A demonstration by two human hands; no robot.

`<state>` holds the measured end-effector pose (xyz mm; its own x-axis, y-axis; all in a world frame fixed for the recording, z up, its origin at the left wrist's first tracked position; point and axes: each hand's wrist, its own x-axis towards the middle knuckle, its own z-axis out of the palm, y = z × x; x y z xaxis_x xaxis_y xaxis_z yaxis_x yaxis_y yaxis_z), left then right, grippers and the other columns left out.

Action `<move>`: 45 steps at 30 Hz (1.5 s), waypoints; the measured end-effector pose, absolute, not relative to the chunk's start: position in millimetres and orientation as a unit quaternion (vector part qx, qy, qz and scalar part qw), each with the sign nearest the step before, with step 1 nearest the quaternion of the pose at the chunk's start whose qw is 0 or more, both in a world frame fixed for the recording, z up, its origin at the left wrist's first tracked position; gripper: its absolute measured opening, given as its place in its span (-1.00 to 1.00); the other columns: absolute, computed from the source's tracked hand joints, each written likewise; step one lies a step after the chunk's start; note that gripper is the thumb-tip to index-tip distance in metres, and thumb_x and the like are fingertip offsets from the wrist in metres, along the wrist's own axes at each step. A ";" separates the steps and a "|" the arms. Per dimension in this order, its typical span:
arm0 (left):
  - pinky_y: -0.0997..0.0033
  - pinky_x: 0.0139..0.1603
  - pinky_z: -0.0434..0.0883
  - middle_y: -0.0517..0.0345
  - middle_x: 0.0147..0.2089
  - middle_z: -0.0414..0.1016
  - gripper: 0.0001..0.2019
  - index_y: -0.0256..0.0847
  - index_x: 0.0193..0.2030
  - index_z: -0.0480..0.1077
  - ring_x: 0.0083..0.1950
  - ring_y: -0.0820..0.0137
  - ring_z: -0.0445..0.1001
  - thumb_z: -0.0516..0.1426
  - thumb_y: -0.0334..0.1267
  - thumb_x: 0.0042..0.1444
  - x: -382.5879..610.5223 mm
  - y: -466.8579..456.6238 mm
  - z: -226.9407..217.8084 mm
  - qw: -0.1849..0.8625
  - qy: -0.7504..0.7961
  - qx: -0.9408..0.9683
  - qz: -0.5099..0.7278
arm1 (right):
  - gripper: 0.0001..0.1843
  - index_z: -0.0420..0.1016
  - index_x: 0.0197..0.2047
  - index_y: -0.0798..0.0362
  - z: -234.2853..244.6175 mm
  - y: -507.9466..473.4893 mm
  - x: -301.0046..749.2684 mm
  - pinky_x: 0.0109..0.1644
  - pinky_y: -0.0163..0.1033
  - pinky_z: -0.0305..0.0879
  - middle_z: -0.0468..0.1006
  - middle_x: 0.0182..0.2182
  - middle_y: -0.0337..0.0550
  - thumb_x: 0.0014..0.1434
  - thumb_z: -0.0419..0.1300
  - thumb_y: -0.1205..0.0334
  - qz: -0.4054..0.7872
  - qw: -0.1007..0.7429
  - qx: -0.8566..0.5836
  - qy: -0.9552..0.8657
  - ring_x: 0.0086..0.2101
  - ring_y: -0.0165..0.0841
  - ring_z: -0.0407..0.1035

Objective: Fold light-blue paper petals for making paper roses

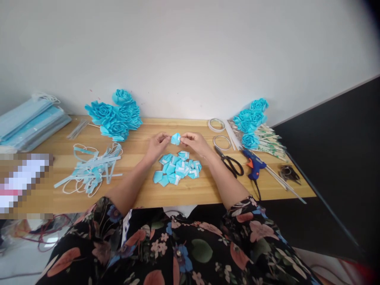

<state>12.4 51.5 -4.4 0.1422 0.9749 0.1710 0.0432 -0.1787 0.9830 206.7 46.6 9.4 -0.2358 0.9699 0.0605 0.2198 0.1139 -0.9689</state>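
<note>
Between my two hands is a small folded light-blue petal (175, 139) with a white patch, held just above the wooden table. My left hand (158, 144) pinches its left edge between thumb and fingers. At the opposite edge, the thumb and fingers of my right hand (194, 142) are closed on it as well. Just below, nearer to me, lies a loose pile of similar folded blue petals (175, 169), several showing white strips. The material looks like mask fabric, but its exact kind is hard to make out.
Cut mask strips and ear loops (92, 170) lie left, beyond them blue flowers (118, 114) and packed masks (29, 118). To the right are tape rolls (216, 125), black scissors (228, 161), a blue glue gun (253, 164), more blue flowers (251, 118) and wrapped sticks (270, 140).
</note>
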 end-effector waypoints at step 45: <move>0.50 -0.49 0.08 0.27 -0.56 0.31 -0.85 -0.24 -0.37 0.47 -0.54 0.53 0.14 0.19 -0.18 0.07 16.0 35.9 -0.1 0.330 0.459 0.650 0.508 | -0.79 0.54 -0.27 0.01 6.5 25.6 178.2 -0.13 -0.22 0.27 0.56 -0.36 -0.10 0.25 0.07 0.31 0.059 0.421 -0.462 -0.778 -0.28 -0.29 0.40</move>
